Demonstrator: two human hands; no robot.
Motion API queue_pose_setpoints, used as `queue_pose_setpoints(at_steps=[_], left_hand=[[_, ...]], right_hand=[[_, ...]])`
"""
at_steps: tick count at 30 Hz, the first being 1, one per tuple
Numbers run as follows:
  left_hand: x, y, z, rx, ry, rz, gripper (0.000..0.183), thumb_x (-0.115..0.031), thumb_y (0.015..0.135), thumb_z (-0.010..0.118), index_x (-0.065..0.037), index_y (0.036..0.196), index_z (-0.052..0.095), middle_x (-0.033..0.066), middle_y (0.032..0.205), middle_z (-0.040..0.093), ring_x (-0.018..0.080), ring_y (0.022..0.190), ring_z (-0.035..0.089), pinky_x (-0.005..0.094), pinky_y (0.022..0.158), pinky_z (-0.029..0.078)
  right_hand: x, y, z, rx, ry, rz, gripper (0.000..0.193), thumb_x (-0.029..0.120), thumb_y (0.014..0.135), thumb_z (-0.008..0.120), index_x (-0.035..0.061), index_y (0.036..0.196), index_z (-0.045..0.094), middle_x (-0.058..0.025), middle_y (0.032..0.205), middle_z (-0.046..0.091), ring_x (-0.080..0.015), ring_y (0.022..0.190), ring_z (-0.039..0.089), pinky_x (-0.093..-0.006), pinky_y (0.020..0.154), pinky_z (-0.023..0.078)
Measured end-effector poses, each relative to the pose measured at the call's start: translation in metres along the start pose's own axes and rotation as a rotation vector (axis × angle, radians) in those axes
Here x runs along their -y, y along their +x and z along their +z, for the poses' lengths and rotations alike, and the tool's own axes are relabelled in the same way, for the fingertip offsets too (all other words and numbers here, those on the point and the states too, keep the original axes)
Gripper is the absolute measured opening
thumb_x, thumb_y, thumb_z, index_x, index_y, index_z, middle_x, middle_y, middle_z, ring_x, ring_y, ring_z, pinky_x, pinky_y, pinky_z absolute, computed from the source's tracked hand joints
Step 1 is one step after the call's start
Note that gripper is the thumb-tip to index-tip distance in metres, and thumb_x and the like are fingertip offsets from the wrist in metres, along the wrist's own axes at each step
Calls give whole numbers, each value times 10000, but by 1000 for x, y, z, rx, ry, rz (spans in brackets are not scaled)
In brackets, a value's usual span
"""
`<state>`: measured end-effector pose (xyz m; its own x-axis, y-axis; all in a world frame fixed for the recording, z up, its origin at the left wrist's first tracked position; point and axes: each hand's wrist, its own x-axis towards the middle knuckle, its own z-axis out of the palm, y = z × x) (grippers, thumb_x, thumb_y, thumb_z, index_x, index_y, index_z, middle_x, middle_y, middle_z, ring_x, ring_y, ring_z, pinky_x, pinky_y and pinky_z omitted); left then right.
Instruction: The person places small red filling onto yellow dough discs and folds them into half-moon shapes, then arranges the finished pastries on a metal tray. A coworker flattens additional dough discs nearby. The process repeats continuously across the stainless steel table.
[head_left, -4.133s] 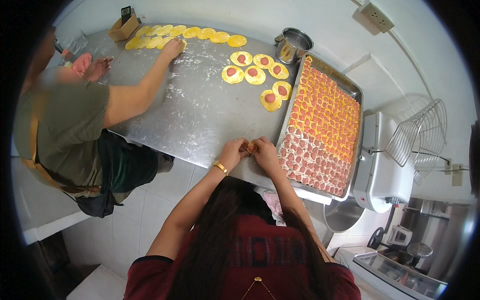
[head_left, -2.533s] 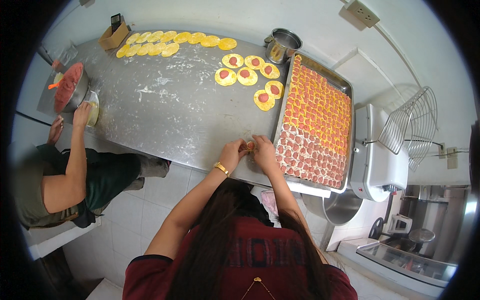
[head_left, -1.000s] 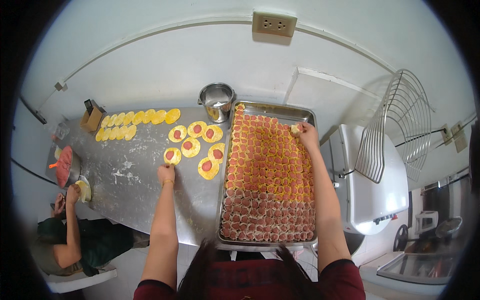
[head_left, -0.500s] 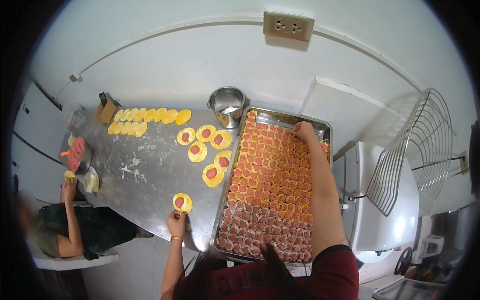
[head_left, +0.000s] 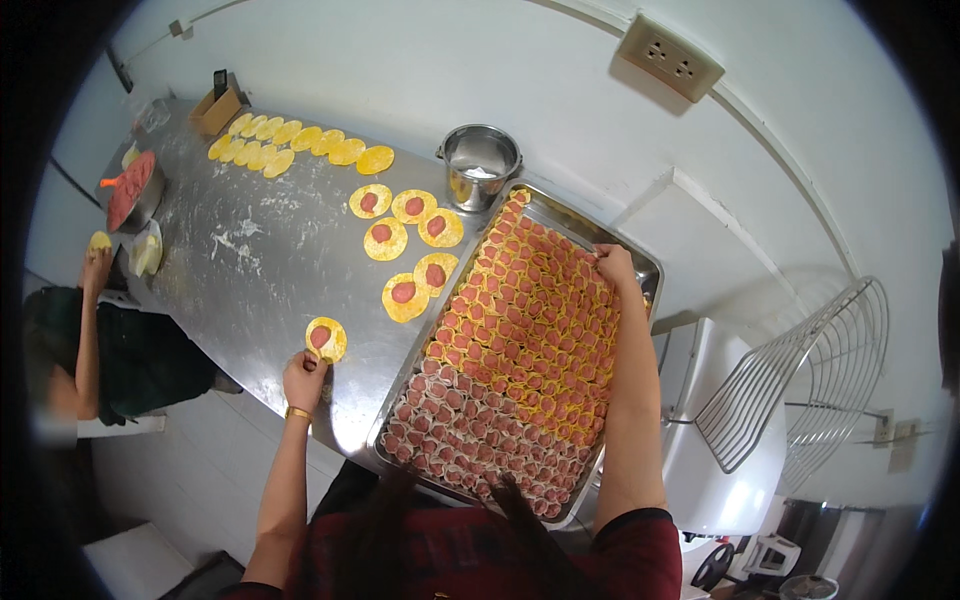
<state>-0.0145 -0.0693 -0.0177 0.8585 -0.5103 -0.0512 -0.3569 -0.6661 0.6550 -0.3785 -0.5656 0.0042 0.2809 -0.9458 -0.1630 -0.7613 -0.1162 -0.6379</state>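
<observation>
My left hand (head_left: 305,380) is closed, pinching the near edge of a round yellow dumpling wrapper (head_left: 334,331) that has a lump of pink meat filling on it. This wrapper is at the front edge of the steel table. My right hand (head_left: 615,268) reaches to the far right part of a large metal tray (head_left: 643,262) with its fingers closed at the end of a row of open-topped dumplings (head_left: 530,310). Whatever those fingertips hold is hidden. Yellow-skinned dumplings fill the far part of the tray, pale-skinned ones (head_left: 450,425) the near part.
Several filled wrappers (head_left: 385,239) lie left of the tray, and bare wrappers (head_left: 375,160) in two rows behind them. A steel pot (head_left: 480,165) stands by the tray's far corner. At far left, a co-worker's hand (head_left: 96,268) holds a wrapper beside a meat bowl (head_left: 150,195). A wire rack (head_left: 735,410) juts out at right.
My view has turned, so the table and tray look tilted. The left hand still pinches the filled wrapper, and the right hand stays at the tray's far right part.
</observation>
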Motion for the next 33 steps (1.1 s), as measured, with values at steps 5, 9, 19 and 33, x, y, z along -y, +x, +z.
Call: queue_pose_setpoints(at_steps=[5, 9, 19, 33], left_hand=[[2, -1, 0, -5, -27, 4, 183, -161, 714, 678, -1, 754, 600, 119, 693, 612, 231, 620, 603, 327, 612, 484], [11, 0, 1, 8, -123, 11, 166, -142, 731, 664, 9, 761, 600, 107, 685, 610, 201, 622, 601, 311, 614, 483], [44, 25, 10, 78, -865, -268, 298, -150, 872, 573, -23, 1128, 487, 91, 1027, 582, 145, 902, 584, 266, 774, 493], [33, 35, -42, 288, -140, 195, 295, -80, 713, 613, -61, 1006, 589, 148, 809, 645, 301, 764, 635, 383, 688, 506]], right_hand=[[-2, 6, 4, 23, -297, -147, 244, 69, 771, 550, 71, 953, 713, -137, 609, 608, -204, 556, 599, -350, 542, 472], [0, 7, 2, 98, -316, -48, 261, 65, 754, 560, 76, 968, 708, -153, 686, 646, -227, 602, 626, -343, 592, 487], [38, -39, -8, -432, 127, -194, 285, 51, 875, 522, 20, 1144, 612, -113, 1033, 669, -181, 954, 620, -293, 834, 471], [265, -339, 281, 237, -263, -370, 227, 218, 774, 625, 23, 888, 591, -162, 900, 616, -367, 805, 623, -459, 699, 501]])
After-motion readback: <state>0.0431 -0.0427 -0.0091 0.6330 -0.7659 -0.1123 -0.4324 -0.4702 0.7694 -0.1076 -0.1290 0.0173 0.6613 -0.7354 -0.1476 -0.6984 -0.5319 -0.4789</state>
